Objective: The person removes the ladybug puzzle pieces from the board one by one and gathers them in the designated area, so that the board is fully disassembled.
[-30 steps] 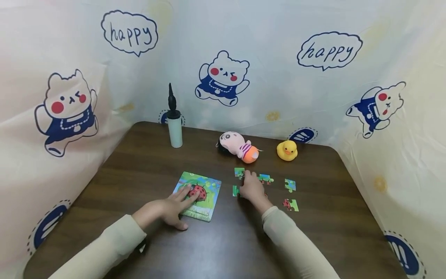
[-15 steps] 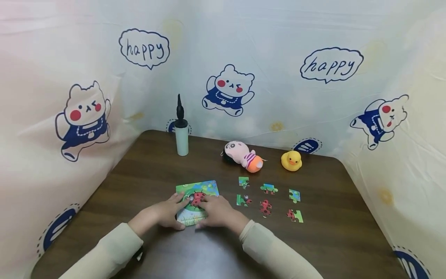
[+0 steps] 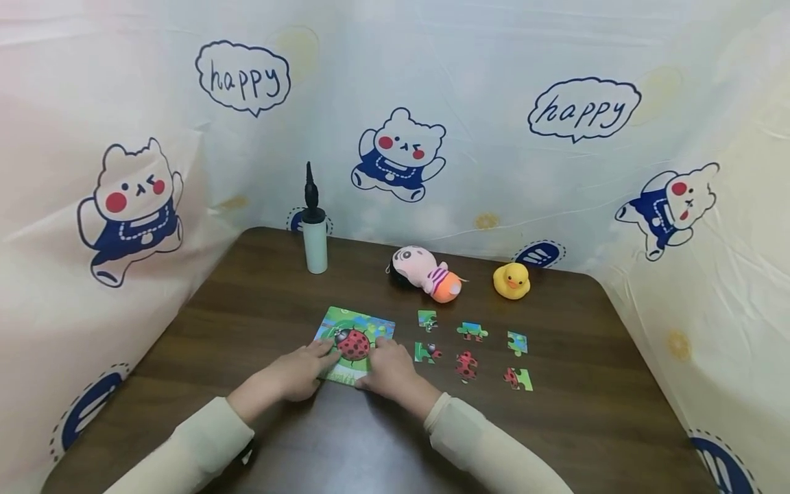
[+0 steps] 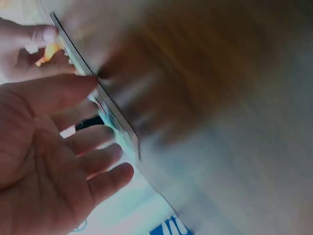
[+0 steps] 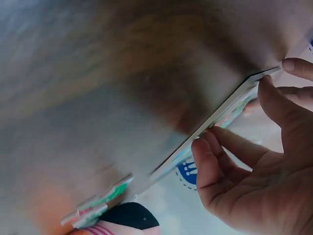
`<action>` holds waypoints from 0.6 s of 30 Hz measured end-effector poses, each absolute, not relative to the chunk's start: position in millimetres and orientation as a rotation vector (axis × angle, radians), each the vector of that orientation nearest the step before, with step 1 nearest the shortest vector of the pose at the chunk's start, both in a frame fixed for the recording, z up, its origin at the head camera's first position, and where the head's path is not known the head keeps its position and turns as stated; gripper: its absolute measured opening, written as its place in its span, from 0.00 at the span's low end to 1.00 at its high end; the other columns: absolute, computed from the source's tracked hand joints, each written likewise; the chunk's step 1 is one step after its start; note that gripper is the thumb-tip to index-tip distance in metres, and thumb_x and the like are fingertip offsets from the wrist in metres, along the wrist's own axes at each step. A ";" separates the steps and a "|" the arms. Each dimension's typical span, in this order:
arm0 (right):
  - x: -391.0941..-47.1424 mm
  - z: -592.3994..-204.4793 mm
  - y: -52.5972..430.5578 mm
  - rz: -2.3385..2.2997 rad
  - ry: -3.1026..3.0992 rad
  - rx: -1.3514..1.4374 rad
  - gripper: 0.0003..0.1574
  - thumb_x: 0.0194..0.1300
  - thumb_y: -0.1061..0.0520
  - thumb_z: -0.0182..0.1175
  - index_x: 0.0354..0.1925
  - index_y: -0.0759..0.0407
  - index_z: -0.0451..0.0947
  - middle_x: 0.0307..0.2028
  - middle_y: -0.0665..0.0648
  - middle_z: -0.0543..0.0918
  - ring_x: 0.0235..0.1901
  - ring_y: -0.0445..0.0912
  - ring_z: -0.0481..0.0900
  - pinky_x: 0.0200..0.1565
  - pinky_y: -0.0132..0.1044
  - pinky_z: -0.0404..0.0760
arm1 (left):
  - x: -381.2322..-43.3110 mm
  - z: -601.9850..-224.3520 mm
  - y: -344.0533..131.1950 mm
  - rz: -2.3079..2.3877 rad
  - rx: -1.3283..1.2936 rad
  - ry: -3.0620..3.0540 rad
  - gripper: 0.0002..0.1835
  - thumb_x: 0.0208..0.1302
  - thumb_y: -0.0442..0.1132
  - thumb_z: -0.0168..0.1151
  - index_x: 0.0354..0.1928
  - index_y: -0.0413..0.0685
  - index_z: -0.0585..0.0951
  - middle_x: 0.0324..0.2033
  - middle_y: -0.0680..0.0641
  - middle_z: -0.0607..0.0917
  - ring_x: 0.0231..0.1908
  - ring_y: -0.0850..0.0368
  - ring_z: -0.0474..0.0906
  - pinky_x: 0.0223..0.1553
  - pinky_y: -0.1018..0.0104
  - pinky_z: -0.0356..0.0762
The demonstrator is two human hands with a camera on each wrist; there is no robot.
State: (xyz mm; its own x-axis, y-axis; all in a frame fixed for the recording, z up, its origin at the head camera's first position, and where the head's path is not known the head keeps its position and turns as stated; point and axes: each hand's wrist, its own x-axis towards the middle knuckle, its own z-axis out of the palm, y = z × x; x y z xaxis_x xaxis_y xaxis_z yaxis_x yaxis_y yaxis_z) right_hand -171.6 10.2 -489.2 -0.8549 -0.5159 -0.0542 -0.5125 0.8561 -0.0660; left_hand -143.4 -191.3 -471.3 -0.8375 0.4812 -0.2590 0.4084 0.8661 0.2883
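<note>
A flat, square puzzle board (image 3: 364, 322) with a ladybug picture lies on the table in front of me. My left hand (image 3: 296, 370) rests at its left side, fingertips on the picture. In the left wrist view the left thumb meets the board's near edge, the other fingers loosely extended. My right hand (image 3: 395, 370) holds the near right corner. Seen from the right wrist, that thumb is at the near edge and the bent fingers (image 5: 205, 159) are at the right side. Loose ladybug puzzle pieces (image 3: 467, 366) lie in two rows to the right.
Behind the pieces lies a plush doll (image 3: 426, 274), with a yellow rubber duck (image 3: 511, 281) to its right. A pale green hand pump (image 3: 315, 240) stands at the back left. A printed cloth backdrop (image 3: 494, 165) borders the dark table (image 3: 574, 412).
My right hand has left the puzzle pieces and come to the board's right side. The board has turned slightly under both hands. My left hand stays at the board's left.
</note>
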 end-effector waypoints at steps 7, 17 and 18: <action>-184.5 -487.8 11.0 -0.336 2.930 -0.659 0.24 0.42 0.39 0.75 0.25 0.54 0.78 0.28 0.50 0.74 0.28 0.44 0.73 0.30 0.37 0.74 | -140.7 -469.4 -179.3 0.310 0.744 2.712 0.27 0.62 0.37 0.60 0.65 0.53 0.71 0.67 0.40 0.64 0.65 0.33 0.58 0.58 0.42 0.65; -179.6 -479.4 4.2 -0.133 2.858 -0.415 0.34 0.45 0.32 0.70 0.36 0.59 0.84 0.54 0.60 0.76 0.48 0.56 0.74 0.50 0.57 0.72 | -137.4 -467.7 -174.2 0.298 0.661 2.706 0.27 0.64 0.37 0.57 0.66 0.54 0.70 0.68 0.42 0.63 0.65 0.32 0.57 0.58 0.39 0.64; -177.5 -478.3 3.0 -0.094 2.855 -0.423 0.32 0.45 0.32 0.69 0.33 0.58 0.84 0.53 0.59 0.77 0.48 0.56 0.74 0.50 0.56 0.72 | -137.4 -467.9 -173.9 0.293 0.663 2.708 0.27 0.64 0.37 0.57 0.66 0.53 0.70 0.68 0.42 0.63 0.65 0.32 0.57 0.58 0.39 0.63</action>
State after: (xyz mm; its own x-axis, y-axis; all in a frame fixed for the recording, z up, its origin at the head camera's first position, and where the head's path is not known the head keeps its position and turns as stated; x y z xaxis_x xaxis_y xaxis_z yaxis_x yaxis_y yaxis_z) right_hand -177.5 3.0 -478.3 -0.9256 -0.2932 -0.2393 -0.2767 0.9557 -0.1003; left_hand -137.4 -173.9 -467.9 -0.8344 0.4789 -0.2728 0.4096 0.8700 0.2747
